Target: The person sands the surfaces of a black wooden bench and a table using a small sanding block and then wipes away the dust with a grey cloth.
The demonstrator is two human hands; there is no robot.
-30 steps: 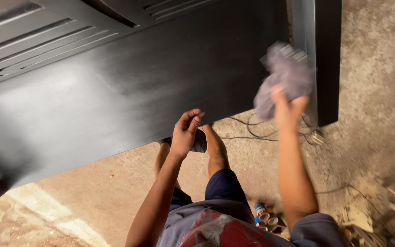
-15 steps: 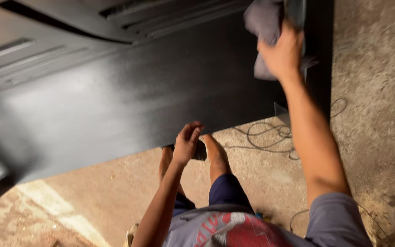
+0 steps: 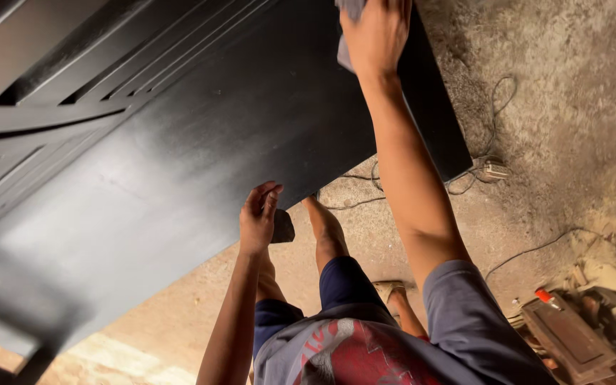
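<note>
The black panel (image 3: 201, 164) lay slanted in front of the person, broad and flat, its plain lower part nearest them and a grooved section further up. It looked stiff and heavy, the dark coat smooth and probably slick, so I judged its edges the safest place to grip.

The right hand (image 3: 378, 32) was stretched out to the far upper end, palm down, pressing a grey cloth (image 3: 347, 43) flat on the surface; the cloth looked soft and limp, bunched under the fingers. The left hand (image 3: 258, 217) was at the near edge, fingers curled over the rim, with a small dark block (image 3: 282, 227) just beside it; whether it gripped that block I could not tell. The hands were well apart.

Below, a cable (image 3: 479, 167) trailed over the dusty floor (image 3: 572, 128), and wood scraps (image 3: 579, 328) lay at the right.
</note>
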